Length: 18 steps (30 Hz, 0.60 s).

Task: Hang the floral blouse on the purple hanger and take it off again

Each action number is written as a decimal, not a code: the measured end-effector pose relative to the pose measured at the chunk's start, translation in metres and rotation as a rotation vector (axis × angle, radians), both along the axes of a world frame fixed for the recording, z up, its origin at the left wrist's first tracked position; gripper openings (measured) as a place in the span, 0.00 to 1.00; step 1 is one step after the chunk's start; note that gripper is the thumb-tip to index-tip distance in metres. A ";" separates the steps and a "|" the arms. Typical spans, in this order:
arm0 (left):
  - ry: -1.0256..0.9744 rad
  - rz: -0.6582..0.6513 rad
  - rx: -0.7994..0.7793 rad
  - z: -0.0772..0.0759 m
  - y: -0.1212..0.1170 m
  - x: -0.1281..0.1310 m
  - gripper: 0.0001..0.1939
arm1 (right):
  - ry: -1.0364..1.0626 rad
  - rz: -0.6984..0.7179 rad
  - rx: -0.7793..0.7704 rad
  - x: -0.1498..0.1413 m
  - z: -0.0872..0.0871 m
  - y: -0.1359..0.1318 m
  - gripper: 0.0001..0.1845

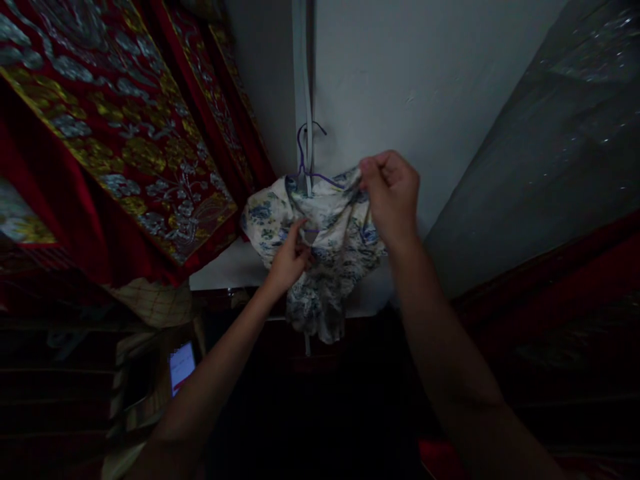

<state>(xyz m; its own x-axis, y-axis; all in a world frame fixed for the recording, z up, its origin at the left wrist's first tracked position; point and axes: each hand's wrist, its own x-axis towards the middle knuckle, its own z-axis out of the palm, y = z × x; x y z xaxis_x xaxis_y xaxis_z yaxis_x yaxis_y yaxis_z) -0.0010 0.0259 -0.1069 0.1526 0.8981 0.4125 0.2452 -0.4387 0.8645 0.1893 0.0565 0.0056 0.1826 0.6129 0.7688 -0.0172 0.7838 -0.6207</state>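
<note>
A white blouse (345, 233) with a blue and yellow floral print hangs in front of me on a thin purple hanger (301, 150). My right hand (395, 193) pinches the blouse's right shoulder between thumb and fingers, drawing the cloth up and outward. At the front opening is my left hand (291, 259), its index finger stretched upward and the other fingers apart against the fabric. Through a gap beside that hand, part of the hanger's lower bar shows. The hanger's hook rises by a pale vertical strip (302, 73).
Red cloth with gold and silver embroidery (150, 147) hangs at the left. Clear plastic sheeting (545, 147) covers the right side. A lit phone (181, 367) lies on a wooden stool (150, 410) at lower left. Behind the blouse stands a pale wall (400, 80).
</note>
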 end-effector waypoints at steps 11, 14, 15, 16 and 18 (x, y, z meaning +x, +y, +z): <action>-0.022 0.415 0.322 0.048 0.048 0.004 0.39 | 0.865 0.465 -0.347 0.058 -0.090 -0.062 0.13; -0.054 0.444 0.347 0.059 0.075 0.002 0.30 | 1.025 0.444 -0.468 0.042 -0.131 -0.087 0.09; -0.064 0.439 0.369 0.061 0.081 0.000 0.24 | 1.050 0.442 -0.495 0.038 -0.142 -0.092 0.07; -0.083 0.430 0.384 0.062 0.084 -0.003 0.20 | 1.049 0.436 -0.512 0.036 -0.152 -0.096 0.06; -0.181 0.398 0.347 0.065 0.087 -0.011 0.15 | 0.942 0.390 -0.505 0.034 -0.164 -0.096 0.06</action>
<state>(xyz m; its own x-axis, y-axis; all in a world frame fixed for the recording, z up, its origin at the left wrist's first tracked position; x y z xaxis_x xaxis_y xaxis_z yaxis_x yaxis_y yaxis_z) -0.0117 0.1126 -0.0419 -0.2716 0.6784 0.6827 0.3116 -0.6092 0.7292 0.2236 -0.0397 -0.1583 0.2859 0.9553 0.0757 -0.8319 0.2866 -0.4751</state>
